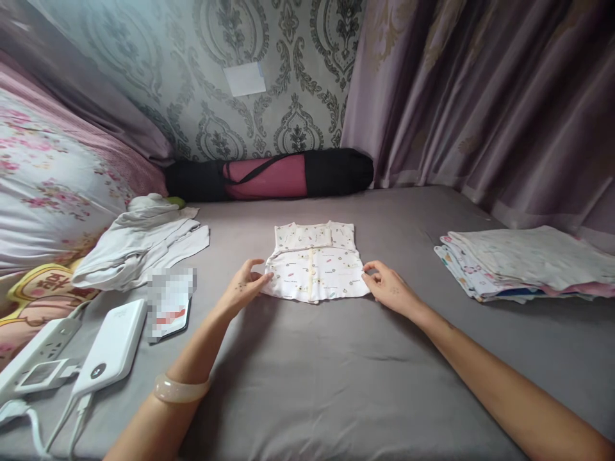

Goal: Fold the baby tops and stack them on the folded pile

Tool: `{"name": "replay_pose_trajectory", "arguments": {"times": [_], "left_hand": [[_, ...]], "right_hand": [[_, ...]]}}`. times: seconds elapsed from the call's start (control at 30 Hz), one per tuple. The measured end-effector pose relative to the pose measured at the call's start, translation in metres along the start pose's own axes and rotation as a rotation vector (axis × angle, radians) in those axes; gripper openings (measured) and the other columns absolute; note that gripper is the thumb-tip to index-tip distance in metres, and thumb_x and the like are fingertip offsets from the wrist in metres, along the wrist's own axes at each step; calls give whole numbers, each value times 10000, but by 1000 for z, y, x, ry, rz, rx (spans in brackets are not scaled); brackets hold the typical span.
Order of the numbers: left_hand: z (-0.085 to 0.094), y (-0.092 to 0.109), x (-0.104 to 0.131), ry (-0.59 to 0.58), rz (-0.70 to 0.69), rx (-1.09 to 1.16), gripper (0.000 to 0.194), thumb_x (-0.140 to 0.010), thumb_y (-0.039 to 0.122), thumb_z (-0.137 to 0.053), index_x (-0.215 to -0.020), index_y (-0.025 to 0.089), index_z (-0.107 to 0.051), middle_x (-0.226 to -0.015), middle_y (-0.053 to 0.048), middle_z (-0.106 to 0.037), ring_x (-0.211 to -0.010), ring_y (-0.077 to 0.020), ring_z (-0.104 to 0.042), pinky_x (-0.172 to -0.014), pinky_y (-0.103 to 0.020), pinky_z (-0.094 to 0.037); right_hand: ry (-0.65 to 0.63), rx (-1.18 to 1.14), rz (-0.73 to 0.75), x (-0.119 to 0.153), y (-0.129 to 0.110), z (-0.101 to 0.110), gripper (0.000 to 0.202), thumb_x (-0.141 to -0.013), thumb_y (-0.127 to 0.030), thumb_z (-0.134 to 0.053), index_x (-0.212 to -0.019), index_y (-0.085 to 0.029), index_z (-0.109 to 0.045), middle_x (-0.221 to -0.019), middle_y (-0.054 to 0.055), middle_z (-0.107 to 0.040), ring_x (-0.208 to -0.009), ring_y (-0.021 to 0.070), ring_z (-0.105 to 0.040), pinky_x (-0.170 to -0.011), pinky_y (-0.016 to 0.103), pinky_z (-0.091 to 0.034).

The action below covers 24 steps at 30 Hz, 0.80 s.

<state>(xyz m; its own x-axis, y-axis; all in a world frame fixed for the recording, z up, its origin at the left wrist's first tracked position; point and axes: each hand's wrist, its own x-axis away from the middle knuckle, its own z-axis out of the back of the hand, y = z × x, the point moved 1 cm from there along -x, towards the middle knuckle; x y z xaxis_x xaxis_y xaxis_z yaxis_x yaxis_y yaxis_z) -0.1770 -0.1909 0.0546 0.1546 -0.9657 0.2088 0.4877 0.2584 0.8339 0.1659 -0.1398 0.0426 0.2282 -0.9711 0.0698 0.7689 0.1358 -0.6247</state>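
Note:
A small white printed garment (pixel 331 269) with a buttoned front lies on the grey bed sheet (pixel 307 384), its far part folded over. At its near left corner, my left hand (pixel 247 285) pinches the edge between thumb and fingers. My right hand (pixel 387 288) has the near right corner between thumb and fingertips. A bangle (pixel 181 389) circles my left wrist.
Left: crumpled white clothes (pixel 139 243), a phone-like item (pixel 170 304), a white power bank (pixel 113 346) with cables, and a power strip (pixel 48 346). Right: stacked folded cloths (pixel 523 262). A black and pink bag (pixel 269 176) lies along the wall.

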Motion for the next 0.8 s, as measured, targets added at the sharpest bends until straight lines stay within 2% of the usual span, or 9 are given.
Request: {"name": "replay_pose_trajectory", "arguments": {"times": [0.1, 0.2, 0.3, 0.4, 0.5, 0.6, 0.67, 0.73, 0.8], "left_hand": [[9, -3, 7, -164, -130, 6, 604, -799, 464, -581, -1338, 212, -471, -992, -55, -659, -821, -164, -612, -712, -284, -508], [17, -13, 10, -274, -269, -147, 518, -776, 297, -547, -1292, 251, -539, -1141, -62, -619, -852, -165, -589, -743, -287, -505], [14, -23, 6, -192, -401, -325, 494, -756, 176, -470, -1235, 246, -570, -1122, -64, -611, -903, -185, -560, -799, -308, -492], [5, -29, -4, -67, -495, -451, 404, -775, 147, -441, -1131, 218, -617, -1097, -88, -590, -950, -210, -532, -820, -331, -491], [-2, -31, -15, 15, -584, -542, 469, -741, 98, -457, -1160, 230, -622, -1177, -97, -561, -1070, -236, -504, -932, -381, -469], [-2, -31, -23, -5, -679, -629, 566, -690, 40, -445, -1182, 254, -625, -1382, -75, -490, -1289, -263, -396, -1076, -436, -374], [1, -29, -25, -52, -722, -675, 523, -688, 29, -429, -1109, 246, -652, -1447, -51, -466, -1370, -260, -337, -1124, -444, -315], [3, -27, -26, -107, -748, -683, 474, -719, 32, -410, -1071, 238, -652, -1381, -50, -548, -1328, -228, -425, -1150, -435, -271], [5, -26, -27, -154, -753, -671, 440, -781, 62, -409, -1116, 238, -632, -1268, -53, -633, -1217, -196, -541, -1160, -427, -245]], "right_hand": [[-109, -38, 144, 3, 6, 6, 403, -881, -278, -431, -1254, -236, -575, -850, 3, -688, -654, 147, -612, -651, 264, -483], [-150, 62, 344, 6, 14, 9, 513, -808, -129, -437, -1289, -245, -570, -1059, 46, -677, -889, 180, -632, -807, 300, -500], [-100, 183, 525, 2, 19, 7, 540, -792, -44, -404, -1266, -234, -580, -1168, 77, -633, -1075, 217, -576, -953, 367, -453], [17, 312, 566, -7, 20, 2, 435, -837, -54, -406, -1164, -217, -643, -1116, 109, -627, -1052, 243, -568, -939, 404, -460], [81, 385, 631, -16, 18, -1, 465, -801, -44, -452, -1191, -207, -644, -1251, 136, -589, -1172, 271, -525, -993, 444, -434], [-21, 389, 775, -22, 17, -4, 644, -709, 10, -456, -1307, -195, -575, -1442, 118, -492, -1359, 254, -401, -1119, 475, -331], [-99, 381, 834, -26, 18, -4, 684, -676, 37, -435, -1307, -183, -576, -1448, 105, -503, -1373, 222, -404, -1155, 463, -298], [-137, 360, 851, -28, 18, -3, 633, -697, 40, -425, -1262, -179, -610, -1388, 100, -568, -1323, 206, -475, -1151, 442, -322], [-147, 316, 849, -30, 18, -1, 537, -756, 16, -435, -1208, -188, -641, -1332, 97, -613, -1270, 201, -531, -1122, 424, -375]]}}
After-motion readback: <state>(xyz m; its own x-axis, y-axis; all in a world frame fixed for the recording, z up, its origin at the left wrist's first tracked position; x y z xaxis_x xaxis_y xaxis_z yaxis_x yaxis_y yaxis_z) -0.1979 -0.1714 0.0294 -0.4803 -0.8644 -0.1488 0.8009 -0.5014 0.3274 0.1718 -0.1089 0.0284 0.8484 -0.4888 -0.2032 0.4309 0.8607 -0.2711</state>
